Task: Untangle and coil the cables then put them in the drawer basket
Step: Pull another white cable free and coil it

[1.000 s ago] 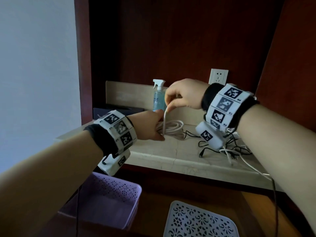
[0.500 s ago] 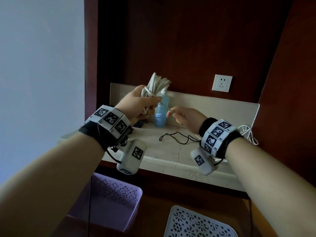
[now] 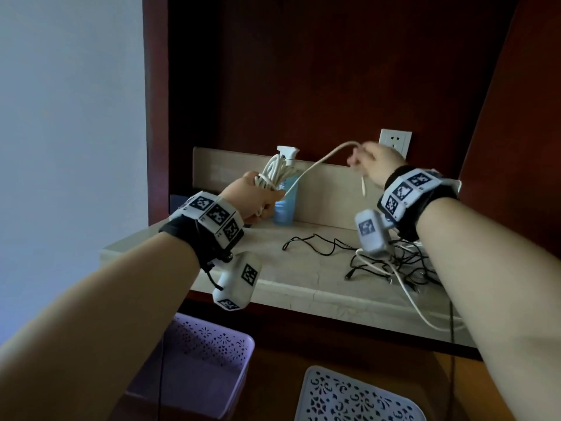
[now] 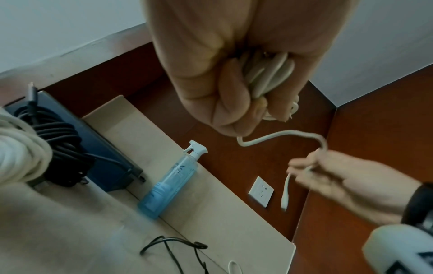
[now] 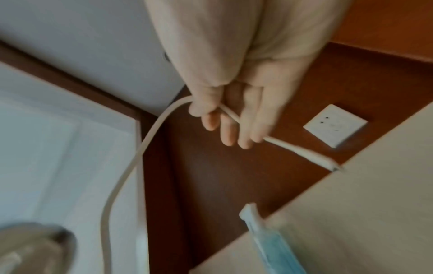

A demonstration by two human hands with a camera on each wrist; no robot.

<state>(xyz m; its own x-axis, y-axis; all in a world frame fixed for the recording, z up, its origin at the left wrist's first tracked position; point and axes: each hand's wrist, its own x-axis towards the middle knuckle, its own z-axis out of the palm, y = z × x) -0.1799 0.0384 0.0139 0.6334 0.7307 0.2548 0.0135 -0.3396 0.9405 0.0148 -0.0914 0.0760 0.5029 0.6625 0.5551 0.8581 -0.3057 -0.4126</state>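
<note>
My left hand (image 3: 267,202) grips a coiled white cable (image 3: 273,173) in its fist above the counter's left part. The coil's loops show inside the fist (image 4: 269,74) in the left wrist view. Its free end arcs to the right to my raised right hand (image 3: 359,161), which pinches it between thumb and fingers (image 5: 211,109). The short tail with the connector (image 3: 363,189) hangs below that hand. A tangle of black cables (image 3: 394,262) lies on the counter (image 3: 273,278) under my right wrist. A purple basket (image 3: 212,360) stands below, at the left.
A blue spray bottle (image 3: 285,205) stands at the back behind the coil, and a wall socket (image 3: 395,142) sits behind my right hand. Another white cable (image 3: 416,305) trails over the counter's front edge. A white perforated basket (image 3: 358,396) is below. A dark box with a black cable bundle (image 4: 58,144) is at the back left.
The coil has come up off the counter in my left hand. My right hand has swung up and to the right, drawing the cable's free end out from the coil.
</note>
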